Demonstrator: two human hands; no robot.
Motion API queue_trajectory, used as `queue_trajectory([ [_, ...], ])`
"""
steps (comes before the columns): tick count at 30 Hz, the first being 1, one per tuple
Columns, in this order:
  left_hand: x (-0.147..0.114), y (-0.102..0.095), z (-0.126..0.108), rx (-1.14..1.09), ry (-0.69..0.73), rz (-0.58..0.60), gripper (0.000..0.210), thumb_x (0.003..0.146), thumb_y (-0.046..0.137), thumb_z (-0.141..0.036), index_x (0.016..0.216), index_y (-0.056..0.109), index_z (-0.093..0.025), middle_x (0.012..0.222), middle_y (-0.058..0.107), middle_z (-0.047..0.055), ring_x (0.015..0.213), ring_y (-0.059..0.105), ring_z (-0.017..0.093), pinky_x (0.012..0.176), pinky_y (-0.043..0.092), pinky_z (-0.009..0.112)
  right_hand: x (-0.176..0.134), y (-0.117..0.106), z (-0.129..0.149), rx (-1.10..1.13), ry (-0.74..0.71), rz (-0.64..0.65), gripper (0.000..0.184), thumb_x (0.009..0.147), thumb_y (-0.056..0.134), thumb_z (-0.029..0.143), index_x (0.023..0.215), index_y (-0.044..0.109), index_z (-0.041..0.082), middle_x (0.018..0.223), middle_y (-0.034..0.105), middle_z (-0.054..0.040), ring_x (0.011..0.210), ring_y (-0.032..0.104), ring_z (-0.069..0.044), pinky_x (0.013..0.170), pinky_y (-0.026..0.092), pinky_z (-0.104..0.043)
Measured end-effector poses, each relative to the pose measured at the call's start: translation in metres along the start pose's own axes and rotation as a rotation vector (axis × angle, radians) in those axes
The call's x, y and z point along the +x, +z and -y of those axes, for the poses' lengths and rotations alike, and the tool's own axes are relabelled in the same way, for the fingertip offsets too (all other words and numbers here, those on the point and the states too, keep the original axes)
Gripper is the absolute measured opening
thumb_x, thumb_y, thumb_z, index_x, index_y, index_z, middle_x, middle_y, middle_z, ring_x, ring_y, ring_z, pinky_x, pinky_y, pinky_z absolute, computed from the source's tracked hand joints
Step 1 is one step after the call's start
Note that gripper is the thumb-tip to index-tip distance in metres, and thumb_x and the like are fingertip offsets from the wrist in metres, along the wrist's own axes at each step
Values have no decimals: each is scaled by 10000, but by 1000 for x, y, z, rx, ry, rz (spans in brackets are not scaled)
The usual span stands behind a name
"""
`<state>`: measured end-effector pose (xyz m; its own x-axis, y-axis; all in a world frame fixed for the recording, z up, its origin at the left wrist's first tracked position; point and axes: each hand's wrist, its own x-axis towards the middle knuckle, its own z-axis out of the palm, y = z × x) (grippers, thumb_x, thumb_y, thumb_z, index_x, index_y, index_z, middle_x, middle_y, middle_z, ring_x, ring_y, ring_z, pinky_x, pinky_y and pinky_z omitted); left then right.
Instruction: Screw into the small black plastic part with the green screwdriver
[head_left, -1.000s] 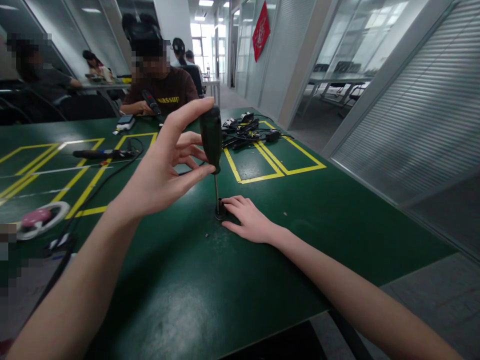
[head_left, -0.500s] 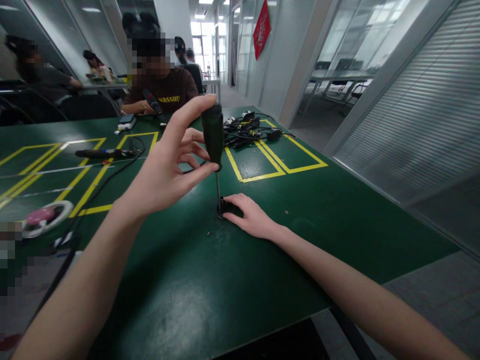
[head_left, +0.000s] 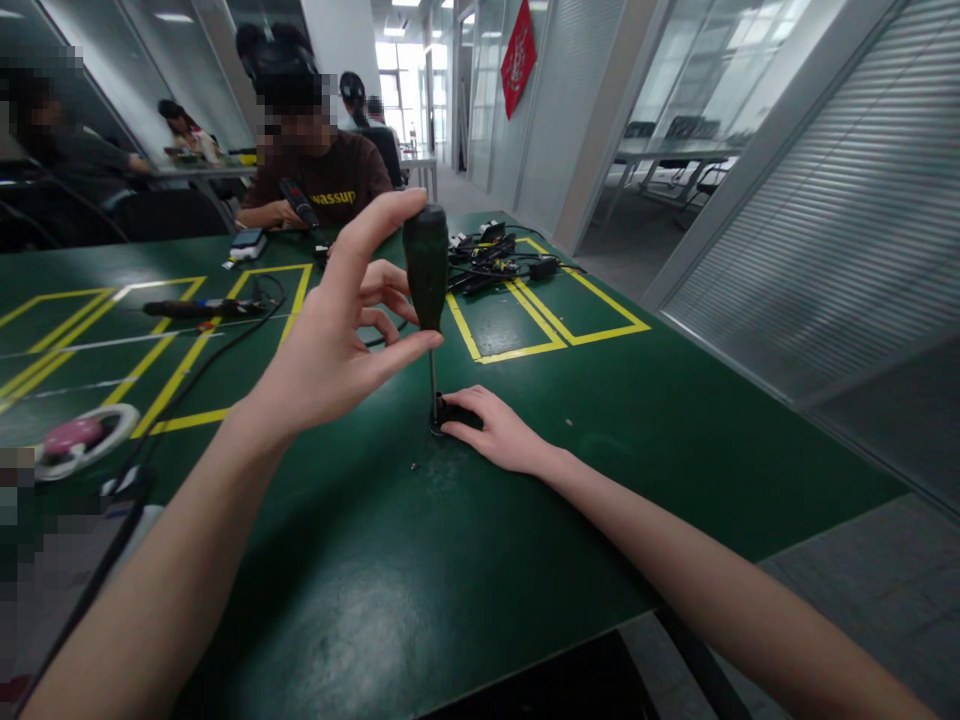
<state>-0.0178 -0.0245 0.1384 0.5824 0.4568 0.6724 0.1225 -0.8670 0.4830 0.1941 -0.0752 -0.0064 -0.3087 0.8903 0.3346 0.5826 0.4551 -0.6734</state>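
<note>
My left hand [head_left: 341, 320] grips a dark-handled screwdriver [head_left: 426, 268], forefinger on top of the handle and thumb at its lower end. The screwdriver stands almost upright, and its thin shaft runs down to a small black part [head_left: 437, 415] on the green table [head_left: 360, 560]. From the right, my right hand [head_left: 491, 428] pinches that black part against the tabletop; its exact kind is partly hidden by the fingers. A tiny screw-like piece [head_left: 413, 466] lies on the table just in front.
Black cables and adapters [head_left: 487, 258] are heaped beyond the screwdriver. A black corded tool [head_left: 199, 308] lies at left, near a white ring-shaped object [head_left: 120, 430] with a pink piece. Across the table sits a person [head_left: 322, 180] holding a black tool. Yellow tape [head_left: 525, 355] marks rectangles.
The whole view has shifted slightly to the left. Both hands keep their hold, and the screwdriver stays almost upright on the black part.
</note>
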Motion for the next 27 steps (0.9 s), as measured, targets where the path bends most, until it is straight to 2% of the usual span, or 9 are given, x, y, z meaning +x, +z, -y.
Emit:
queue_trajectory([
  [5,2,-2,5,1,-8,-5,930,834,794,-224,1585,275,-401,1413,602,85,991,727,162,654,619,229,0,1,-1,-9,-4,-2,281,981,685,289,1240,716,184,1241,754,-129,1148,654,-268,1027,512,-471],
  [10,2,-1,6,-33,53,41,908,868,754,-197,1589,228,-367,1383,620,78,1128,741,184,902,676,349,0,1,-2,-10,-7,5,278,980,695,292,1235,715,183,1235,751,-122,1150,648,-259,1030,507,-448],
  [13,3,0,3,-77,92,44,884,869,731,-135,1575,260,-384,1535,495,90,1206,722,197,971,670,375,0,0,-2,-12,-3,11,287,977,700,285,1233,712,157,1227,749,-135,1144,647,-259,1030,506,-446],
  [15,3,-1,2,-92,118,47,880,873,714,-104,1570,268,-402,1560,452,79,1182,731,184,949,678,356,0,0,-1,-14,-3,14,297,970,707,274,1232,708,134,1221,748,-147,1145,644,-262,1031,503,-449],
  [20,2,-3,6,-49,99,77,952,861,746,-140,1588,207,-436,1339,625,41,1023,751,138,860,680,321,1,0,-2,-19,-7,14,309,959,720,273,1238,708,138,1213,747,-145,1144,641,-266,1024,504,-458],
  [23,1,-3,9,-47,57,81,966,865,754,-180,1606,180,-414,1229,674,50,1012,743,154,800,664,296,1,1,-1,-18,-12,13,308,963,717,274,1239,708,138,1221,747,-147,1151,643,-267,1030,503,-460],
  [27,0,-2,9,-38,36,62,973,854,768,-199,1614,198,-406,1195,678,54,1023,730,160,719,633,228,1,1,-1,-30,-19,9,297,964,718,275,1237,707,159,1230,750,-137,1144,649,-264,1024,509,-457],
])
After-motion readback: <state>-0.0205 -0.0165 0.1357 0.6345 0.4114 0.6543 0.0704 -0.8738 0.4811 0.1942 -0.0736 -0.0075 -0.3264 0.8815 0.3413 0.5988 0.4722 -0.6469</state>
